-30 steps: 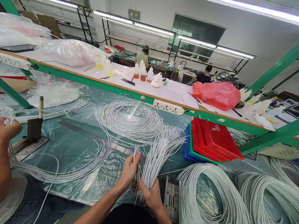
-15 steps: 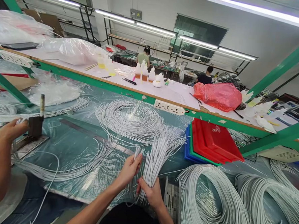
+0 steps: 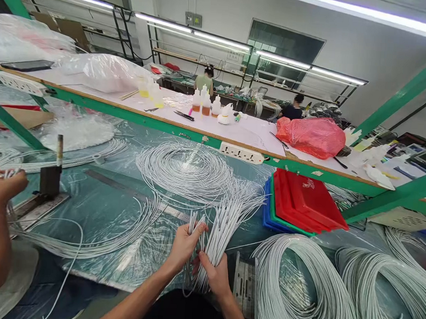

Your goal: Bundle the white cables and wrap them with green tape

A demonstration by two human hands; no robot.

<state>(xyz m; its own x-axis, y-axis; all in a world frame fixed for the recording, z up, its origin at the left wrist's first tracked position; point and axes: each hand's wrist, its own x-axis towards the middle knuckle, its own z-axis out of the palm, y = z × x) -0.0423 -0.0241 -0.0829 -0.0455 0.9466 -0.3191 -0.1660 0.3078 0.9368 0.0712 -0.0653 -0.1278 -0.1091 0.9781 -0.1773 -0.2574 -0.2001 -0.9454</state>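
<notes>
A thick bundle of white cables [image 3: 224, 230] stands upright in front of me, its ends spreading toward a large cable coil [image 3: 183, 169] behind. My right hand [image 3: 215, 273] is closed round the bundle's lower part, thumb across the front. Just left of it, my left hand [image 3: 187, 247] is closed on a few cables split off from the bundle, their tips poking up above the thumb. The lower ends of both groups hang near my lap and are partly hidden. A metal ruler [image 3: 175, 211] lies on the table behind my left hand.
Coiled cables [image 3: 303, 249] lie at right, beside a slotted metal fixture [image 3: 245, 282]. Stacked red, green and blue bins [image 3: 304, 201] stand behind them. At left, a co-worker's hand [image 3: 0, 187] grips cables near a metal press [image 3: 50, 183]. A shelf with a power strip [image 3: 241, 153] runs behind.
My left hand has shifted slightly, and more cable tips show above its thumb. My right hand stays on the bundle. The co-worker's hand has moved left, away from the press.
</notes>
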